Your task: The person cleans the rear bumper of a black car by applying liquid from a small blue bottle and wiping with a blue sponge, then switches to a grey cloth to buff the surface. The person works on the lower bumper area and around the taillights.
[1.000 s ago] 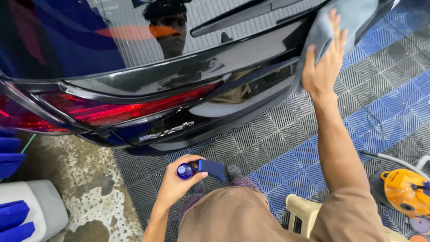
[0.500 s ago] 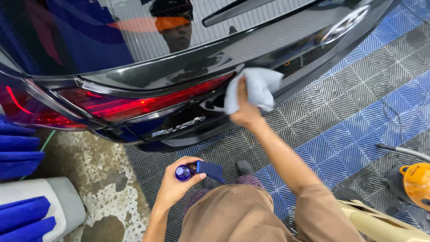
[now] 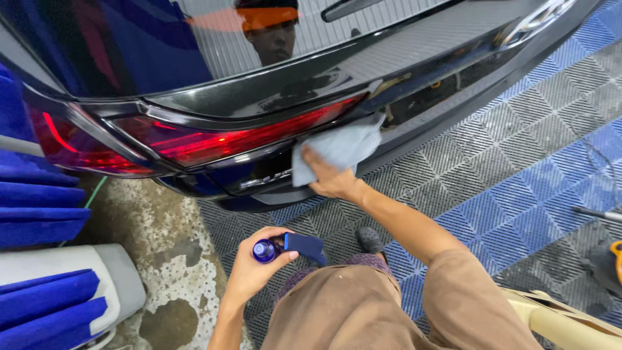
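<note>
Blue and grey grid floor tiles (image 3: 518, 194) are covering the ground toward the right edge, meeting stained, patchy concrete (image 3: 162, 259) toward the lower left. Folded blue cloths (image 3: 39, 201) are lying stacked along the left edge, more of them sitting on a pale grey tray (image 3: 123, 279) at the lower left corner. An orange machine (image 3: 615, 259) is peeking in at the right edge, beside a cream plastic seat (image 3: 564, 324).

orange machine (image 3: 615, 258) cut off at right edge | cloth (image 3: 334, 150) hides right hand (image 3: 332, 181) fingertips | bumper lettering blurred

One cloth (image 3: 337, 150), one blue bottle (image 3: 265, 250), one applicator pad (image 3: 306, 246), two hands.
</note>
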